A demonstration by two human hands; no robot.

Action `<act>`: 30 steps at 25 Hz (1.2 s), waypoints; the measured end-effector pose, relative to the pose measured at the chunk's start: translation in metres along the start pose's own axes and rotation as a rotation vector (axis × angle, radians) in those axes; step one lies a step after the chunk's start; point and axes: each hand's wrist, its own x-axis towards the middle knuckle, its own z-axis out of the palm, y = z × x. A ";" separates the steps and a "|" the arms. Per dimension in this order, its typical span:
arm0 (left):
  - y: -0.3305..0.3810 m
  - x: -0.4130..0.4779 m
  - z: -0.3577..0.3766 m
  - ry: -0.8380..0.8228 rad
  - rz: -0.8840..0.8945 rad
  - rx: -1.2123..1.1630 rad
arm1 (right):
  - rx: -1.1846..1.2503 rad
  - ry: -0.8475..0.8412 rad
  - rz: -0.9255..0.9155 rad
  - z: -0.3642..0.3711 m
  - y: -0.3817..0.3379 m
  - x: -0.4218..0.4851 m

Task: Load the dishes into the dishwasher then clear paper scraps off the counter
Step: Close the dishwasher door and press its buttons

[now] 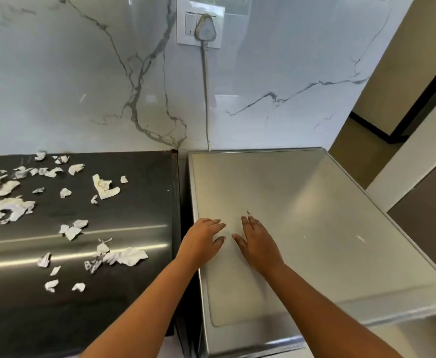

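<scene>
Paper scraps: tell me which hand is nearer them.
Left. The left hand lies flat on the steel top, beside the black counter bearing the paper scraps; the right hand lies farther right.

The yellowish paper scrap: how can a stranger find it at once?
Start at the black counter left of the steel appliance top. Look toward its back right part, among the paper scraps. The yellowish paper scrap alone is cream-tinted and L-shaped; its neighbours are white.

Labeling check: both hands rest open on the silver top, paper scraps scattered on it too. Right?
Not quite. Head view: the paper scraps lie on the black counter beside it. Left hand and right hand do rest open on the silver top.
</scene>
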 end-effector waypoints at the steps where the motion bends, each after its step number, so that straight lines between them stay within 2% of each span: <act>1: 0.003 -0.008 0.004 0.021 -0.009 -0.015 | 0.004 -0.001 -0.006 0.004 0.006 -0.009; 11: 0.064 -0.108 0.045 0.145 -0.189 -0.165 | 0.029 -0.045 -0.184 0.007 0.053 -0.115; 15: 0.077 -0.149 0.060 0.050 -0.152 -0.102 | -0.027 -0.043 -0.260 0.017 0.065 -0.149; 20: 0.072 -0.184 0.064 -0.089 -0.058 0.068 | -0.089 0.186 -0.271 0.043 0.081 -0.194; 23: 0.069 -0.195 0.064 -0.157 -0.046 0.128 | -0.120 0.260 -0.268 0.058 0.082 -0.213; 26: 0.069 -0.197 0.062 -0.202 -0.046 0.221 | -0.095 0.253 -0.257 0.070 0.069 -0.230; 30: 0.065 -0.195 0.063 -0.204 -0.040 0.221 | -0.233 0.086 -0.521 0.108 0.056 -0.261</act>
